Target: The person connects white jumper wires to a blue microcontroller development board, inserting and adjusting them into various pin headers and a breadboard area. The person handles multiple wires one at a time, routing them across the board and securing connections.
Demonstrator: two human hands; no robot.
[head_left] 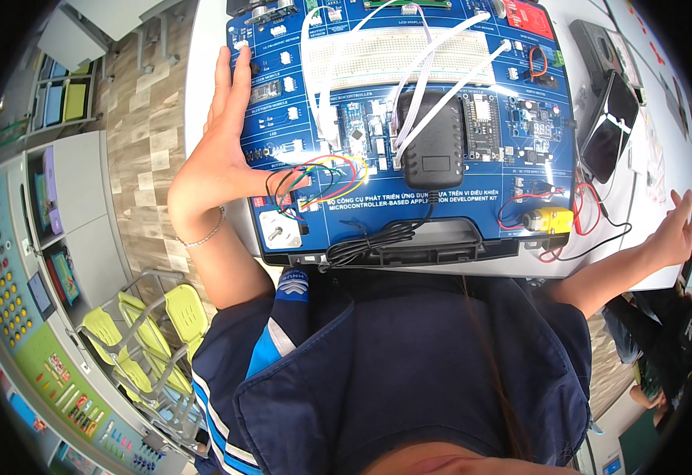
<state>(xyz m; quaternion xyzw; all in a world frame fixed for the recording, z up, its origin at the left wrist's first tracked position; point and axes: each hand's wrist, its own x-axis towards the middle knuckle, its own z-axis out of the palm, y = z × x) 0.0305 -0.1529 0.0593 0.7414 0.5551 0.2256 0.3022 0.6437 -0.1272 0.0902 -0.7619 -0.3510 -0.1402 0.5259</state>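
Observation:
On the white table in front of me lies an open case with a blue electronics kit board [484,176]. My left hand [221,154] rests along the board's left edge, fingers stretched forward and thumb reaching over it beside a bundle of coloured jumper wires [334,170]. Nothing shows in its grasp. My right hand [673,229] is apart from the board, over the table's right edge, its fingers stretched out with nothing visible in them. A black power adapter [433,150] lies on the board's middle, its coiled cable [354,252] near the case handle. White wires cross the breadboard [362,59].
Right of the case are a black phone-like device [609,134], a dark grey device [593,47] and loose red and black leads [599,210]. A yellow motor [548,221] sits at the board's lower right. Green chairs [148,328] and cabinets stand left; another person is partly visible at lower right.

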